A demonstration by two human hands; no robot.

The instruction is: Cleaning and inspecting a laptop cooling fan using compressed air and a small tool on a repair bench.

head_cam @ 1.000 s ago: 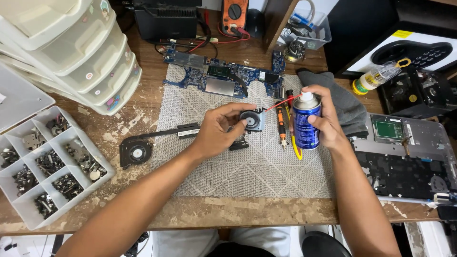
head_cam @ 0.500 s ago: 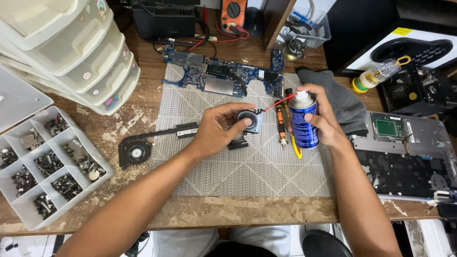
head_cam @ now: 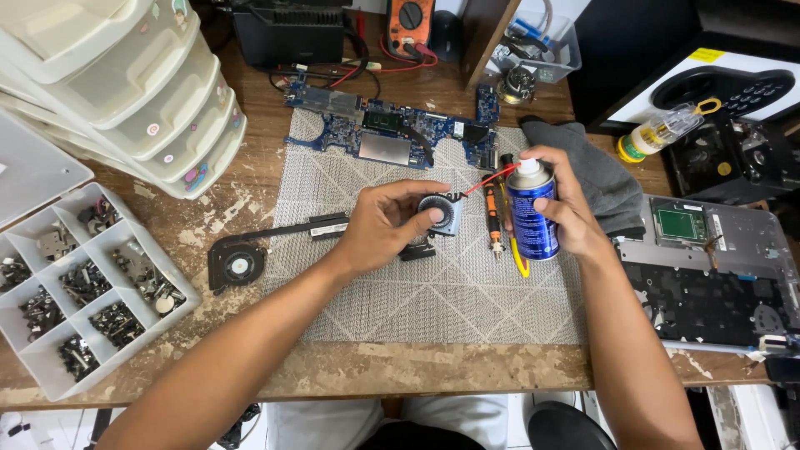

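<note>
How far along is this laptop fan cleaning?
Done: the laptop is apart, with the blue circuit board and keyboard shell lying loose. In hand: the left hand holds a small fan while the right hand aims the spray can at it. Left: the other fan lies untouched on the mat.

Electronics repair workshop: bare circuit board [head_cam: 387, 137], multimeter [head_cam: 407, 21], screw tray [head_cam: 79, 287] on worn wood bench [head_cam: 250, 367].

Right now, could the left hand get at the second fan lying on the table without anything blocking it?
Probably yes, once freed. The left hand is gripping a small fan, so it must let go first. The second fan lies uncovered at the mat's left edge beside that forearm, nothing on top.
</note>
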